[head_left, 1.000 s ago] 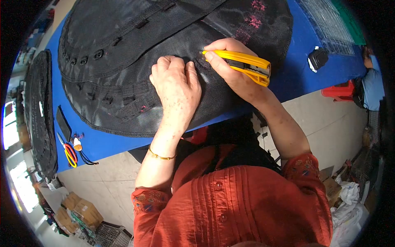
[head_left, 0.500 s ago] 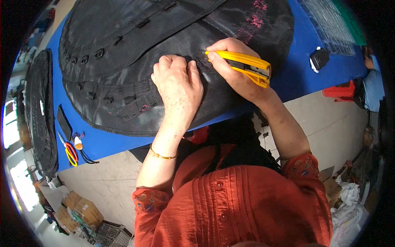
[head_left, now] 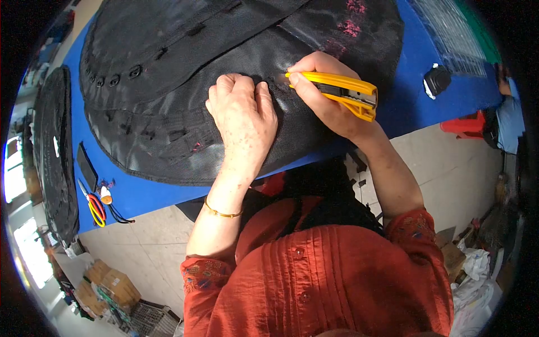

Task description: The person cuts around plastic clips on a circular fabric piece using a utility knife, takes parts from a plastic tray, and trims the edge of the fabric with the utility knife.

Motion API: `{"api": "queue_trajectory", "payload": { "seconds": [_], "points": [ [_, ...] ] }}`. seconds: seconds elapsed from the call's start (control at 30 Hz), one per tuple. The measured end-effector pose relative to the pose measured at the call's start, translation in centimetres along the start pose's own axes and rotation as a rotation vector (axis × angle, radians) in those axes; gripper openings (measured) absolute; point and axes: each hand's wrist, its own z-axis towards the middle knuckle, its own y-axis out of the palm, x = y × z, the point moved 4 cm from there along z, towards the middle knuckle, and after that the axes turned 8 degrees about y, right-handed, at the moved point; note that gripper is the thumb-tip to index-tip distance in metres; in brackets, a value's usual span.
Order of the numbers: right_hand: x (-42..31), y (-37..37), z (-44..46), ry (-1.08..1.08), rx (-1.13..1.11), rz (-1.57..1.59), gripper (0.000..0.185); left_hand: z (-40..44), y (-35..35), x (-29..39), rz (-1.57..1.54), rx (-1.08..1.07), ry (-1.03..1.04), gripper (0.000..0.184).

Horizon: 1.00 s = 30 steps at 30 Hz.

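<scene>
A large round black mesh fabric piece point(head_left: 314, 132) with a strap and a row of eyelets lies on the blue table. My left hand point(head_left: 242, 109) is closed on this fabric near its middle, fingers curled and pressing down; the fingertips are partly hidden. My right hand point(head_left: 325, 95) grips a yellow utility knife point(head_left: 359, 98), its front end pointing left at the fabric just beside my left fingers. The blade tip is too blurred to make out clearly. Pink thread marks point(head_left: 351, 27) show on the fabric's upper right.
On the blue table point(head_left: 151, 199), scissors point(head_left: 96, 210), a dark flat object point(head_left: 87, 163) and a small bottle point(head_left: 105, 195) lie at left. A black item point(head_left: 436, 81) lies at right near clear plastic point(head_left: 449, 33). Another black fabric piece point(head_left: 55, 151) stands beyond the left edge. Cardboard boxes point(head_left: 115, 286) stand on the floor.
My right hand and the utility knife have shifted slightly to the right, away from my left fingers. My left hand stays in place on the fabric.
</scene>
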Motion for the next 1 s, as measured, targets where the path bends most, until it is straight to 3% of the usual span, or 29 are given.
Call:
{"api": "queue_trajectory", "payload": {
  "seconds": [0.23, 0.4, 0.53, 0.77, 1.0],
  "points": [
    [-0.1, -0.3, -0.2, -0.038, 0.001, -0.047, 0.011, 0.0, 0.2, -0.1, -0.005, 0.003, -0.005, 0.015],
    [0.2, -0.7, -0.4, 0.125, -0.016, 0.025, 0.008, 0.0, 0.2, -0.1, -0.004, 0.020, 0.011, 0.015],
    [-0.2, -0.7, -0.5, 0.081, -0.007, 0.039, 0.006, -0.1, 0.2, -0.1, 0.005, 0.016, 0.009, 0.015],
    [-0.3, -1.0, -0.7, 0.204, 0.014, 0.039, 0.012, -0.1, 0.1, -0.1, 0.014, 0.028, 0.019, 0.016],
    [-0.1, -0.7, -0.9, 0.180, 0.011, 0.045, 0.009, -0.3, -0.6, 0.3, -0.018, -0.018, 0.004, 0.027]
  ]
}}
